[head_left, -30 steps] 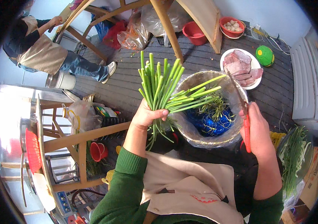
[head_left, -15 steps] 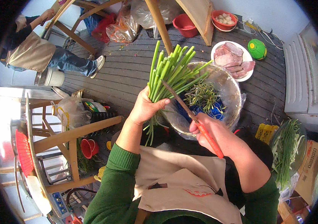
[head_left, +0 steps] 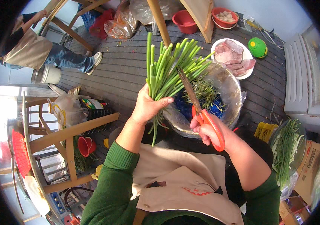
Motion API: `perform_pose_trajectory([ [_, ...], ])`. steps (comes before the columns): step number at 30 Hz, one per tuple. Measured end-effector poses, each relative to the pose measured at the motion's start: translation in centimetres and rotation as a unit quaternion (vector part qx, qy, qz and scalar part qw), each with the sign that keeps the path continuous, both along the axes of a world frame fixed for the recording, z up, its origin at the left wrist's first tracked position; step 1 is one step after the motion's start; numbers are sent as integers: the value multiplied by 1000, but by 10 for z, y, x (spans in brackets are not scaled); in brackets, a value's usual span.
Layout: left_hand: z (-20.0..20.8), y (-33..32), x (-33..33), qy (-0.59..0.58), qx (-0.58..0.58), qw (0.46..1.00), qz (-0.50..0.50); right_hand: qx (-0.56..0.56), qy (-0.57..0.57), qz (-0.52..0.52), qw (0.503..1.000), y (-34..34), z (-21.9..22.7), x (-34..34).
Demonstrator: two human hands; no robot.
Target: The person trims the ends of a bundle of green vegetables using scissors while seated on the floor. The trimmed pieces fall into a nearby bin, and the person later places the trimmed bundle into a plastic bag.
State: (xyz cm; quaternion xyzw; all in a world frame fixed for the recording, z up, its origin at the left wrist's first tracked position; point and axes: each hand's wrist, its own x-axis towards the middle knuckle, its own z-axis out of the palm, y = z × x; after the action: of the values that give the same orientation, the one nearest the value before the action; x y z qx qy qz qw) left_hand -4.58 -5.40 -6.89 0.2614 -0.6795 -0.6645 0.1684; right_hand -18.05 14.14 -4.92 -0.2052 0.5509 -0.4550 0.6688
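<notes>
- The left hand (head_left: pixel 150 104) has a closed grip on a thick bunch of long, slim green stalks (head_left: pixel 167 73), thumb lying across the front; blunt, pale-green ends fan out above the fist and thinner green ends hang beneath it.
- Over on the other side, the right hand (head_left: pixel 217 132) holds a pair of scissors with red looped handles and dark, worn metal blades (head_left: pixel 192 93), fingers curled loosely about the loops.
- The blade tips sit right at the fan's right-hand edge, overlapping the stalks in this view; whether metal touches green, or how wide the blades stand, cannot be told.
- Behind and below the scissors sits a round container lined with clear plastic (head_left: pixel 238 88), with a tangle of dark-green leafy trimmings (head_left: pixel 204 93) lying over crumpled blue plastic (head_left: pixel 216 109) inside.
- So the step in hand looks like trimming: bunch presented, scissors lined up, the cut itself seemingly not yet made on the stalks nearest the tips.
- The next move, by the look of it, calls for a steady left fist, blades parted around just a few stalks, and a firm squeeze well clear of that thumb.
- Leaning the bunch over the container would let loose pieces drop inside rather than outside its rim.
</notes>
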Motion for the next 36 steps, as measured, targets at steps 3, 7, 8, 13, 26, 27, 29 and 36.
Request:
perform_pose_trajectory([
  [3, 1, 1, 0, 25, 69, 997, -12, -5, 9, -6, 1000, 1, -1, 0],
  [7, 3, 4, -1, 55, 129, 990, -17, -6, 32, 2, 999, 1, -2, 0],
  [8, 3, 4, 0, 55, 145, 988, -17, -6, 37, 2, 999, 1, -3, 0],
  [13, 3, 2, -3, 20, 153, 988, -30, -44, 176, -2, 983, 0, -8, 1],
  [26, 2, 8, -4, -53, 145, 986, -62, -59, 347, -42, 935, 3, -12, -16],
  [27, 2, 9, -5, -42, 149, 986, -58, -49, 383, -37, 922, 3, -11, -17],
  [29, 3, 12, -5, -19, 157, 986, -48, -63, 470, -38, 879, 3, -9, -20],
  [36, -1, 9, -5, -34, 129, 989, -61, -24, 594, -7, 804, 4, 5, -25],
])
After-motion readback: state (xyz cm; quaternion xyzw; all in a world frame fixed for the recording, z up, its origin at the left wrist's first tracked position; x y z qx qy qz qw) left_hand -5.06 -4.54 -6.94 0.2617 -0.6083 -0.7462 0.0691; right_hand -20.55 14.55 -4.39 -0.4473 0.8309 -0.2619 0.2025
